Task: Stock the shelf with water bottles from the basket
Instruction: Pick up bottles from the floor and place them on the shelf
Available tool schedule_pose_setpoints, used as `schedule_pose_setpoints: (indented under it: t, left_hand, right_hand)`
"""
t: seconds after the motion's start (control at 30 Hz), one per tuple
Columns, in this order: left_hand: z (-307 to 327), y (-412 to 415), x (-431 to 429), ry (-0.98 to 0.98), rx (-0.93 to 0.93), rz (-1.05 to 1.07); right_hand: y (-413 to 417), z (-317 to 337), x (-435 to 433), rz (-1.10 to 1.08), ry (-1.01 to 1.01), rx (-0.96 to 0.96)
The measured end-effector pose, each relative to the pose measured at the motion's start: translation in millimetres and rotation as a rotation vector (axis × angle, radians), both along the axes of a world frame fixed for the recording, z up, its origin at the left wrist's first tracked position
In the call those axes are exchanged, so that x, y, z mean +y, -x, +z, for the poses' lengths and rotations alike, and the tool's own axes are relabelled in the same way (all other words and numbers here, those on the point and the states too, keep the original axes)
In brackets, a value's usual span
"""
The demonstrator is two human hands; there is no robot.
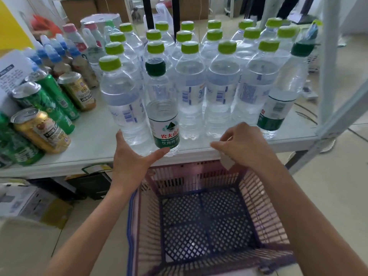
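Several clear water bottles with lime-green caps [190,92] stand in rows on the white shelf [95,144]. A dark-green-capped bottle [162,108] with a green and white label stands at the front edge; a second one [282,96] stands at the right end. My left hand [131,156] is open, fingers spread, just in front of the front-left bottles, thumb tip near the green-labelled bottle's base. My right hand [245,144] rests on the shelf edge, fingers loosely curled, holding nothing. The pink and purple plastic basket [264,196] below shows only its mesh floor.
Green and gold drink cans [41,124] and blue-capped bottles [57,56] fill the shelf's left side. A white shelf post [330,62] rises at the right. Cardboard boxes [29,202] lie on the floor at left under the shelf.
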State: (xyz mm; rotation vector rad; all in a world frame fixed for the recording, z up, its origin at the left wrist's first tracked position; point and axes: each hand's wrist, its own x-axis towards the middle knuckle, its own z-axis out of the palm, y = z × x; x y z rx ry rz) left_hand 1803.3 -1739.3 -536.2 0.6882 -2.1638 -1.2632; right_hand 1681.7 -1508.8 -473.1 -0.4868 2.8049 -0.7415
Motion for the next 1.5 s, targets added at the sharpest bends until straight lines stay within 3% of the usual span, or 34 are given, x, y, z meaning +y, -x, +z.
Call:
schedule_pose_setpoints:
  t: [0.57,0.67,0.8,0.9,1.07,1.5]
  left_hand:
    - [3.2,6.2,0.6,0.056,-0.005,0.042]
    - [4.7,5.1,0.5,0.074,-0.018,0.049]
    - [7.3,4.3,1.0,0.089,-0.014,0.043]
    - [7.3,6.3,0.5,0.094,-0.004,0.038]
    - [5.7,7.7,-2.9,0.066,-0.017,0.004]
    - [5.0,8.6,-4.2,0.085,-0.022,-0.004]
  right_hand:
    - [22.6,-28.2,13.8,-0.135,0.126,0.225]
    - [22.4,-24.3,18.9,-0.093,0.156,0.188]
    - [28.5,-8.1,41.4,-0.014,0.139,0.004]
    - [38.3,-5.5,61.8,-0.149,0.102,-0.054]
    - [44.6,-17.5,62.8,-0.349,0.039,0.044]
    - [49.4,-28.5,51.6,-0.306,0.142,0.105]
